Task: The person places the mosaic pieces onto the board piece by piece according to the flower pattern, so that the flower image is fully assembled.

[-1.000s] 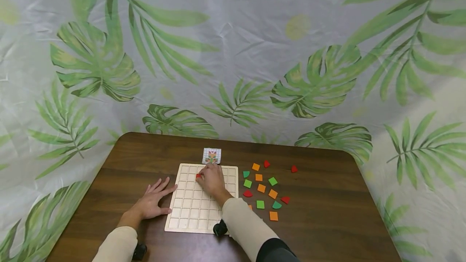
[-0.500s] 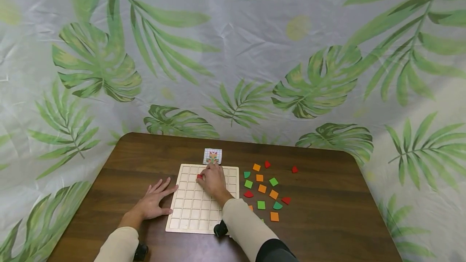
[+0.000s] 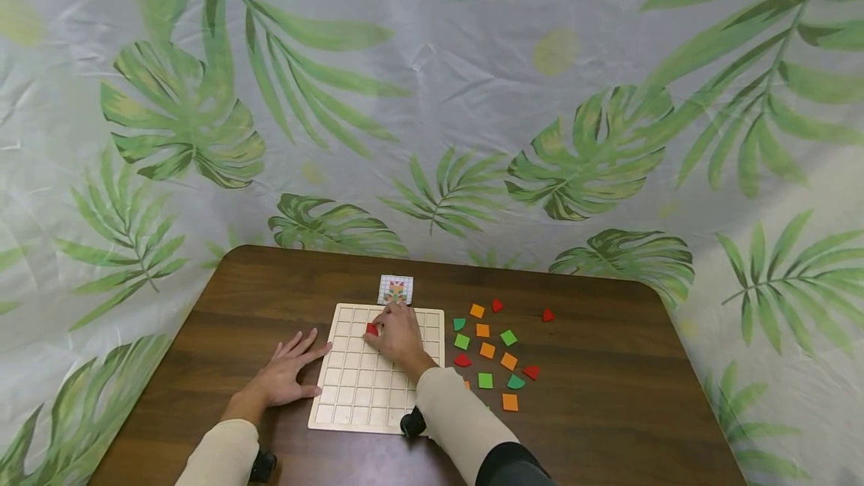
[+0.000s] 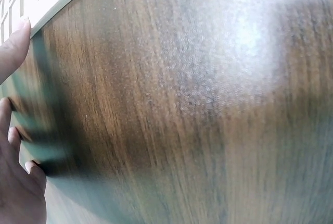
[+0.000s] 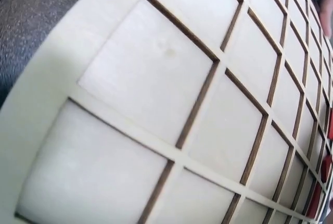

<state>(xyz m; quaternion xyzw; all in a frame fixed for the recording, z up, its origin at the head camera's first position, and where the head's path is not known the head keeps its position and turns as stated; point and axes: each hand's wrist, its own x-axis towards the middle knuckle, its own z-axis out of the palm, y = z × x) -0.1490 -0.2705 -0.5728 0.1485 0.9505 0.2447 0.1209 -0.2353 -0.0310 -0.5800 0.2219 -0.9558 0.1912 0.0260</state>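
Note:
A pale wooden board (image 3: 351,377) with a grid of square recesses lies on the table. At its upper part my right hand (image 3: 400,336) reaches across it, thumb and forefinger curled at a small red tile (image 3: 372,328) in one of the upper rows. The hand hides part of that area. More red (image 5: 326,168) shows at the right edge of the right wrist view, cut off by the frame. My left hand (image 3: 286,377) lies with spread fingers beside the board's left edge. Its thumb (image 4: 15,47) touches the board's edge in the left wrist view.
Loose orange squares (image 3: 487,350), light green squares (image 3: 485,380), dark green quarter rounds (image 3: 516,382) and red pieces (image 3: 531,372) lie scattered right of the board. Behind the board is a small pattern card (image 3: 396,289). A leaf-print cloth (image 3: 432,96) hangs beyond the brown table (image 3: 607,396).
The red tile shows a little more between my right thumb and forefinger. Both hands stay nearly in place; the whole view has shifted slightly.

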